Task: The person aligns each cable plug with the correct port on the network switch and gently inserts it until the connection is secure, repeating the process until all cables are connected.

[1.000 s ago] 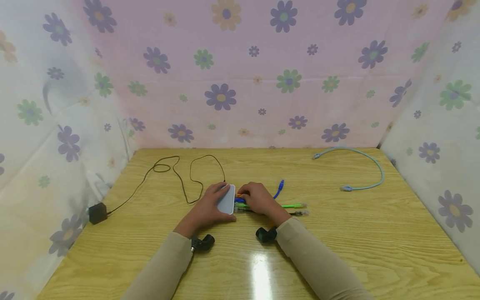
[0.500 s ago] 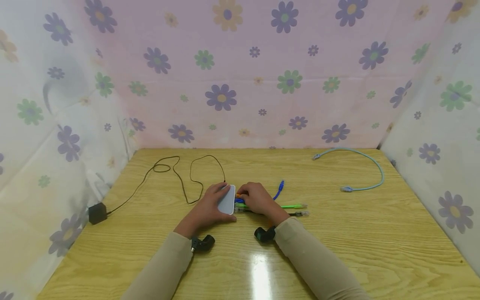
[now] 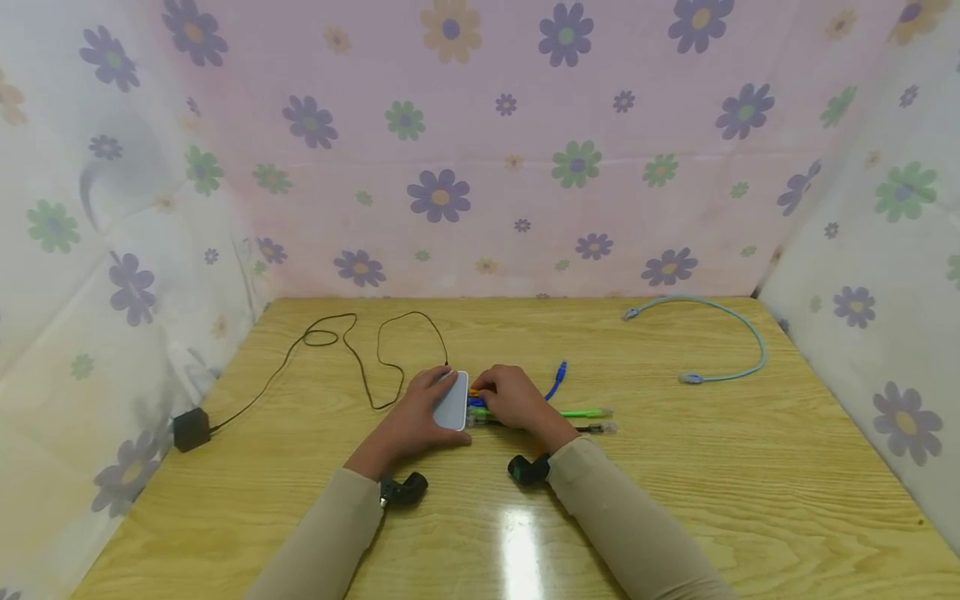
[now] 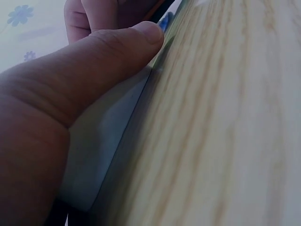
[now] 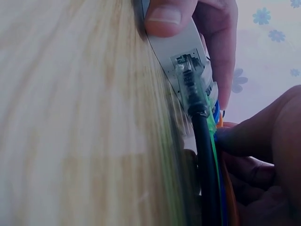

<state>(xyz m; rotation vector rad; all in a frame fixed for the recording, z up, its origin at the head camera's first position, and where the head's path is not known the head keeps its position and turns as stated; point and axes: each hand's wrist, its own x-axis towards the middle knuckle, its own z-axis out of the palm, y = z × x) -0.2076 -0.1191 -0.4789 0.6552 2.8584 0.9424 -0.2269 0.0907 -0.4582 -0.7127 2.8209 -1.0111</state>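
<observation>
A small white network switch (image 3: 452, 407) lies on the table, and my left hand (image 3: 416, 412) grips it with the thumb at its near edge and fingers at its far edge. Beside its right side, my right hand (image 3: 517, 398) pinches an orange network cable (image 3: 473, 392), whose plug is mostly hidden by the fingers. A blue cable (image 3: 559, 379), a green cable (image 3: 588, 412) and a black cable (image 3: 596, 428) extend rightward from the switch. The right wrist view shows the black cable's clear plug (image 5: 190, 87) at a port. Whether the orange plug is seated, I cannot tell.
A black adapter (image 3: 192, 429) sits at the table's left edge, its thin cord (image 3: 281, 364) winding to the switch's far side. At the back right, a light blue network cable (image 3: 756, 333) lies curved. Flowered cloth (image 3: 480, 167) surrounds the wooden table (image 3: 750, 483).
Both hands stay in place at the switch and orange cable. Only a slight shift of the head view shows.
</observation>
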